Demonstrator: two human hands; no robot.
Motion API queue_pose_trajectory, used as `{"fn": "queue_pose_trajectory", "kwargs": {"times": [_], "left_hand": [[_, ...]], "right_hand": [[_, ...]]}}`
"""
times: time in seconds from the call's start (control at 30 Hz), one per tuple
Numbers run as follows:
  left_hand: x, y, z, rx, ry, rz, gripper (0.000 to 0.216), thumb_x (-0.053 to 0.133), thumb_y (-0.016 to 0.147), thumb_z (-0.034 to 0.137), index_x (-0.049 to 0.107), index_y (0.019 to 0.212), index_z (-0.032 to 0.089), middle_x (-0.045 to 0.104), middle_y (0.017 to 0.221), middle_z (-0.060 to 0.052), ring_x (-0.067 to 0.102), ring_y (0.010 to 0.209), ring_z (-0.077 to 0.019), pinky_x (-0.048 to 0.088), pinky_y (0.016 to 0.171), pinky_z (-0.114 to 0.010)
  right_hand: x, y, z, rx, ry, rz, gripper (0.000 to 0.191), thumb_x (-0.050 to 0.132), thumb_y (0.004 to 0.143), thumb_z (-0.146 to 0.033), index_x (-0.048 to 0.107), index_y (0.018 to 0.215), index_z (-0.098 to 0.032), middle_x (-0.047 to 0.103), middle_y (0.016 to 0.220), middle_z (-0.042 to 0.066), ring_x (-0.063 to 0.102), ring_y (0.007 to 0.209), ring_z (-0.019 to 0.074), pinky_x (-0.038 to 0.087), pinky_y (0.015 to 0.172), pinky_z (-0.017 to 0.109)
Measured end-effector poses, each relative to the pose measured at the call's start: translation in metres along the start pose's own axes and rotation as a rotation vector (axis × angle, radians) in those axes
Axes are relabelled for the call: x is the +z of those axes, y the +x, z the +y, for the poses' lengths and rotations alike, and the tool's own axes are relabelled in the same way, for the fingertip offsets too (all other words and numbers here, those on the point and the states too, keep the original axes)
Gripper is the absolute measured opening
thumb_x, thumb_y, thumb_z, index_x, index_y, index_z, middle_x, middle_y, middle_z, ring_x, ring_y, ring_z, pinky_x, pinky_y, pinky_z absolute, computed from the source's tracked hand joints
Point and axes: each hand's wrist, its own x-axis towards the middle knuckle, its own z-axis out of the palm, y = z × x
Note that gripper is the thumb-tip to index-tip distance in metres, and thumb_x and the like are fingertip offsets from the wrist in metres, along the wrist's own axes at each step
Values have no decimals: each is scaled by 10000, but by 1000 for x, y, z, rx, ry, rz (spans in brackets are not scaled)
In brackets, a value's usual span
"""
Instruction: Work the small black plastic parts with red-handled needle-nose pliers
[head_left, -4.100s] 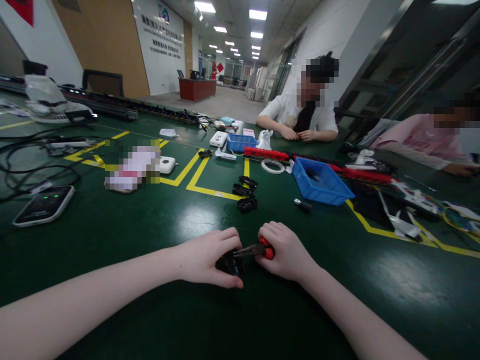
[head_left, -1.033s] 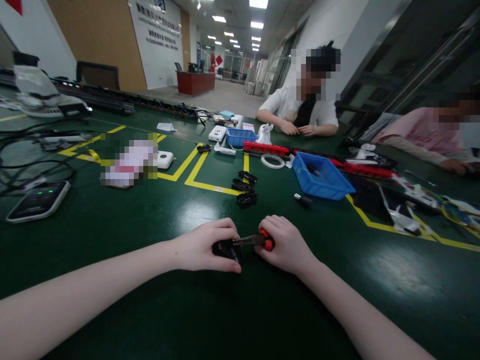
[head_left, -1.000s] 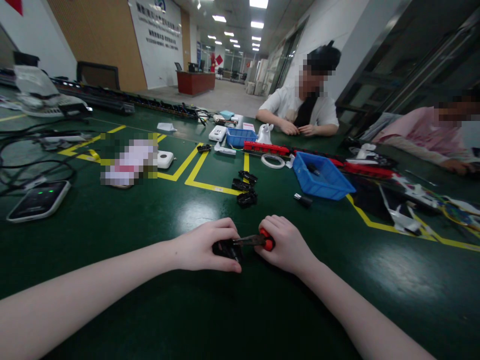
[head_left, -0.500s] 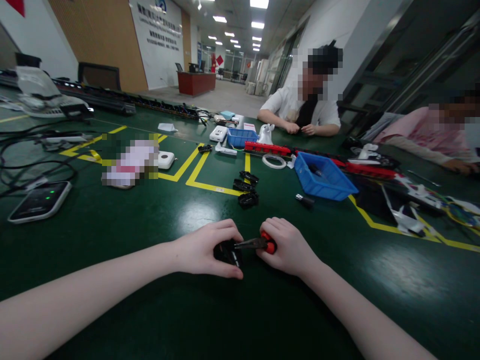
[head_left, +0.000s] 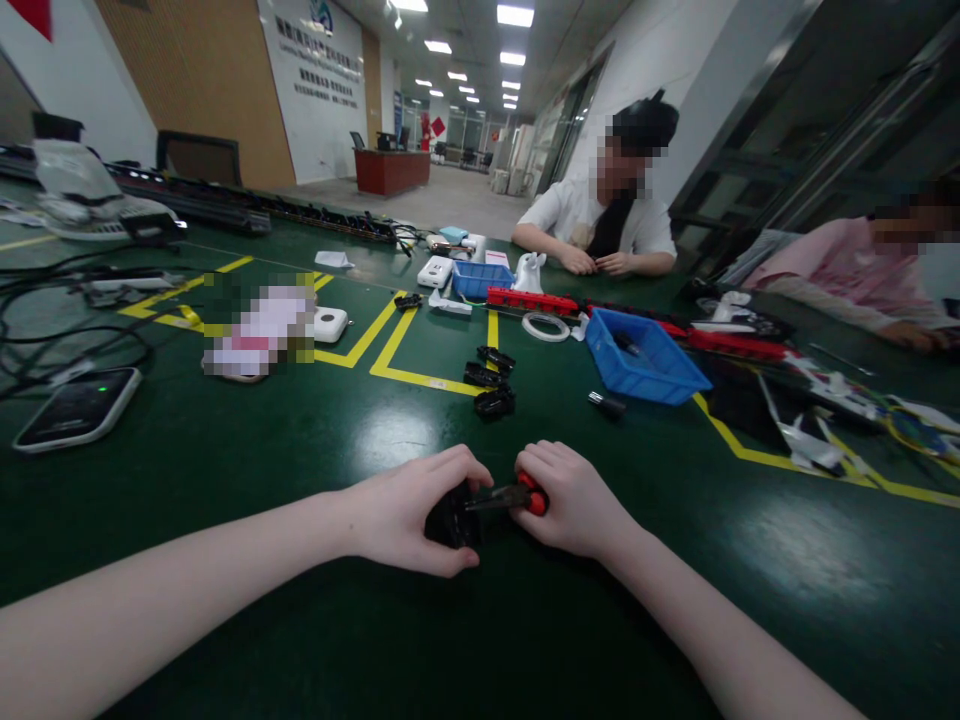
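My left hand [head_left: 416, 510] curls its fingers and thumb around a small black plastic part [head_left: 450, 518], whose exact kind I cannot make out. In my right hand [head_left: 574, 500] is a pair of needle-nose pliers [head_left: 499, 498] with red-orange handles. The jaws point left and reach the black part; whether they grip it is too small to tell. Beyond my hands, several similar black parts [head_left: 491, 375] lie in a short column by the yellow tape. To their right rests a small black cylinder with a silvery end [head_left: 606, 404].
A blue bin [head_left: 645, 365] stands at the right, with a white ring [head_left: 545, 326] beside it. At the left lie a phone [head_left: 79, 408], cables [head_left: 45, 310] and a white box-like device [head_left: 328, 323]. One person [head_left: 600, 230] sits across the green table, another [head_left: 862, 270] at the right.
My left hand has turned the black part slightly and dipped a little. The plier tip has shifted slightly lower and left against it. The view has tilted up a touch.
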Motion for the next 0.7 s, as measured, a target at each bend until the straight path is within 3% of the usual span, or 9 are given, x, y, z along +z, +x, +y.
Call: {"fn": "queue_pose_trajectory", "kwargs": {"times": [0.43,0.7], "left_hand": [[4,3,-13,206,137,7,632,762,817,366,504,1374,216,561,1216,-101,602,1041,-236,540,870,-327],[0,4,-11,166,112,-9,774,759,831,515,441,1463,201,590,1208,-115,625,1035,-260,537,872,-351]], "right_hand": [[-2,3,3,-47,-20,-1,136,626,765,-219,491,760,-222,589,756,38,520,696,201,385,641,332],[-3,3,5,-54,-24,-21,105,616,797,-218,514,772,-217,606,765,49,547,706,211,411,637,339]]}}
